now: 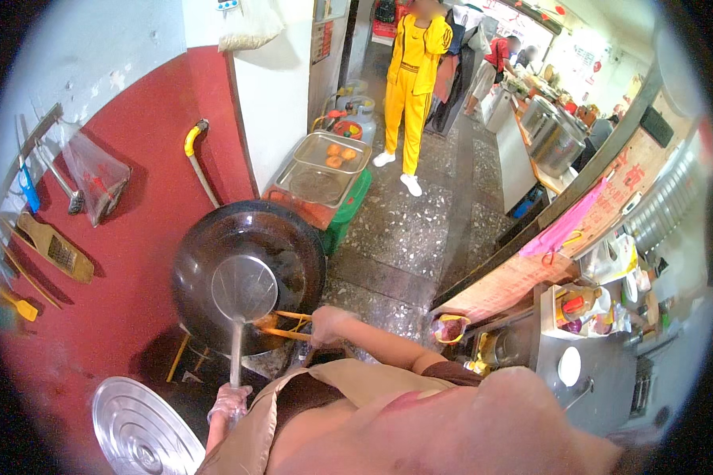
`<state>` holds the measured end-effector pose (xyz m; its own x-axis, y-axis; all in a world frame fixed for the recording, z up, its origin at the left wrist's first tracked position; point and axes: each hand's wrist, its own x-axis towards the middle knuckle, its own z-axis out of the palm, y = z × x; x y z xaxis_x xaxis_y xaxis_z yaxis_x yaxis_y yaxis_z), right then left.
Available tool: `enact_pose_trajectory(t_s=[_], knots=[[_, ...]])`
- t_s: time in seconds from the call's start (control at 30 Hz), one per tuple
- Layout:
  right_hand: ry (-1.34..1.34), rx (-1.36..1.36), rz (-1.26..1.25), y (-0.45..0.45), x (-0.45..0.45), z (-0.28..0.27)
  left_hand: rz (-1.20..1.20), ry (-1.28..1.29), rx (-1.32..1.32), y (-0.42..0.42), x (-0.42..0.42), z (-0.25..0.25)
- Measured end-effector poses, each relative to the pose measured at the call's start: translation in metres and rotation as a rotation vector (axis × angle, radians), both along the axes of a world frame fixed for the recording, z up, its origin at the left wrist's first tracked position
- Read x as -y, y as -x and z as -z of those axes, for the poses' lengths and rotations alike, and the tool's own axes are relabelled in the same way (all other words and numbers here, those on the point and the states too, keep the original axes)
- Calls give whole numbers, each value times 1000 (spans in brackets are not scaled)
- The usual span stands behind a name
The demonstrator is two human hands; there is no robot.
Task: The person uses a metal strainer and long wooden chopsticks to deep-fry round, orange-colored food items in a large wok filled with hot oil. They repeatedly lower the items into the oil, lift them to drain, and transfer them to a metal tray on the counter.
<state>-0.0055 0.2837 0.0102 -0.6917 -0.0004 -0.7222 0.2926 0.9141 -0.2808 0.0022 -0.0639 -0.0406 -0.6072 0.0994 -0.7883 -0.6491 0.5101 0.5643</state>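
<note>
My left hand, in what looks like a clear plastic glove, grips the handle of a round mesh strainer. The strainer's head hangs over a large dark wok. With my right hand I hold long wooden chopsticks, their tips reaching into the wok's near right side. An orange-brown piece of food shows by the tips, partly hidden by the strainer. Whether the chopsticks pinch it I cannot tell.
Beyond the wok, a metal tray bears several round fried pieces. A round metal lid leans at lower left. Utensils hang on the red wall, including a wooden grater. A person in yellow stands on the speckled floor.
</note>
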Motion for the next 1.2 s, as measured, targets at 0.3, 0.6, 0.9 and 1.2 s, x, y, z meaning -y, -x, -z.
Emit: enact_pose_trajectory(t_s=[0.3, 0.6, 0.9, 1.2], knots=[[-6, -116, 15, -7, -8, 15, 85, 229, -35, 13, -31, -36], [19, -145, -47, 2, -8, 10, 367, 148, -330, 9, 28, 59], [-35, -53, -75, 13, 13, 8, 70, 206, -76, 6, 17, 11], [-51, -15, -76, 29, 11, 4, 122, 297, -68, 14, 13, -19]])
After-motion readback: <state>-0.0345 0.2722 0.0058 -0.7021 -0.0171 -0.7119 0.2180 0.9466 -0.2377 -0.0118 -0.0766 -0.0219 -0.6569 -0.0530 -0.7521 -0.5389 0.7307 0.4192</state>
